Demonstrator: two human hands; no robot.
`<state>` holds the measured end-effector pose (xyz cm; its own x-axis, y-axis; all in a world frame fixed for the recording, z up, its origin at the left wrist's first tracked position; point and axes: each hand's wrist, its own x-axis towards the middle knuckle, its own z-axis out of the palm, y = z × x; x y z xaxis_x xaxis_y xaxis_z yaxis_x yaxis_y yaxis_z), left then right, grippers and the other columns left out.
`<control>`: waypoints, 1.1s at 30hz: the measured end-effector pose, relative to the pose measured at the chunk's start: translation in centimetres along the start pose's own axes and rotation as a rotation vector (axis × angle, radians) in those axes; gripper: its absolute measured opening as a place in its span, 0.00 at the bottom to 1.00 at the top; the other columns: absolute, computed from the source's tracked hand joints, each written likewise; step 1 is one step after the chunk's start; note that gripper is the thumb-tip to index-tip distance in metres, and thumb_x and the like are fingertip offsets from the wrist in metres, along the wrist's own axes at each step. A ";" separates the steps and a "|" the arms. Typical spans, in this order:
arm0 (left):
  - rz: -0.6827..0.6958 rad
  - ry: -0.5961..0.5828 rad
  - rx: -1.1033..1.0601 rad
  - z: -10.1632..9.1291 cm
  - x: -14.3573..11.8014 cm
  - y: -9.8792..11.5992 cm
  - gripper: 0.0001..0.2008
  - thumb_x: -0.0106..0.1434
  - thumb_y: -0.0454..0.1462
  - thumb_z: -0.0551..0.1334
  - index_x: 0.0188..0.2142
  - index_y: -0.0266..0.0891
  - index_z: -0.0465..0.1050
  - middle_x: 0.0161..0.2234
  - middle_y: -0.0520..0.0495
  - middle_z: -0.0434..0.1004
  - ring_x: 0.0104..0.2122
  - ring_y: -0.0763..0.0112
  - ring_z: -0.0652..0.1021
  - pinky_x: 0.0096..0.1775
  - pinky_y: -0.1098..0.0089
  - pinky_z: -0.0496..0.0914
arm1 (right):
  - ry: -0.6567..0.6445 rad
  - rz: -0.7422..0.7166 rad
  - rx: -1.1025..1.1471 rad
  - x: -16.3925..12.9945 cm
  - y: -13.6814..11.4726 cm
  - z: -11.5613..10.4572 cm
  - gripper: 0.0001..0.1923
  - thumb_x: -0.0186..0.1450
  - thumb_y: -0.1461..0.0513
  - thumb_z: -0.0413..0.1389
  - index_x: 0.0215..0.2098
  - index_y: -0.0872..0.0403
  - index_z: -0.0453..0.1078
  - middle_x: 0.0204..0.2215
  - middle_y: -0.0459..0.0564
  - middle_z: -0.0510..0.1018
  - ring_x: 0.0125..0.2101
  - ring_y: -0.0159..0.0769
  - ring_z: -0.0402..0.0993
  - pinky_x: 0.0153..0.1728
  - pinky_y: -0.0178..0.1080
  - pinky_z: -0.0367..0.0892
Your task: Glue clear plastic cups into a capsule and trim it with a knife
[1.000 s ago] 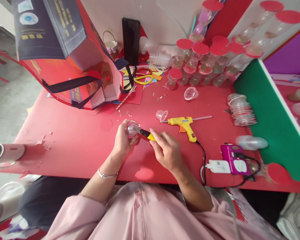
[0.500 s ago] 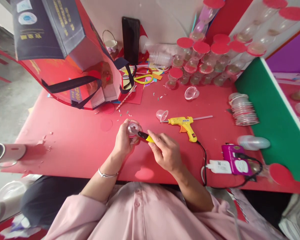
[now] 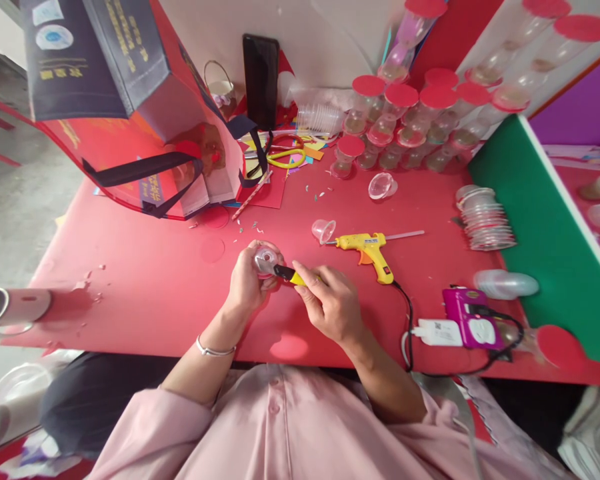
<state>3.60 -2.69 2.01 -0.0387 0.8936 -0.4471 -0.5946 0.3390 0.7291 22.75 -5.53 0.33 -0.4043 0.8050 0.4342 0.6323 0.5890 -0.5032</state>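
My left hand [image 3: 247, 283] is closed round a small clear plastic cup [image 3: 265, 259], its round base turned up toward me. In my right hand [image 3: 333, 300] is a yellow and black utility knife [image 3: 286, 272], gripped by its handle. The blade lies against the cup's base, next to a small round mark or hole there. Just beyond my hands, a second clear cup [image 3: 323, 231] lies tipped on the red table [image 3: 155, 293]. A yellow glue gun [image 3: 365, 247] with a clear glue stick rests to the right, its nozzle near that cup.
A large shopping bag [image 3: 145, 133] leans at the back left. Several joined cups with red lids [image 3: 367, 85] stand at the back right. Scissors [image 3: 287, 158], a phone [image 3: 261, 80], stacked lids [image 3: 487, 220], a purple power adapter [image 3: 473, 323] and a mug [image 3: 17, 307] surround the workspace.
The knife blade has shifted slightly to the left and lower on the cup's base, uncovering more of the round mark. Both hands keep their hold.
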 end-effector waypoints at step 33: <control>-0.083 -0.142 -0.088 -1.2 0.1 0.7 0.17 0.63 0.46 0.64 0.41 0.33 0.79 0.37 0.39 0.83 0.16 0.77 0.68 0.12 0.78 0.52 | 0.127 -0.032 -0.035 0.1 0.8 -1.1 0.24 0.77 0.60 0.55 0.70 0.49 0.70 0.40 0.52 0.84 0.38 0.38 0.78 0.42 0.41 0.71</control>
<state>2.20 -2.73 1.81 0.1231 0.8985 -0.4214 -0.6593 0.3914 0.6419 23.94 -5.12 0.82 -0.3391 0.7692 0.5415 0.6439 0.6095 -0.4625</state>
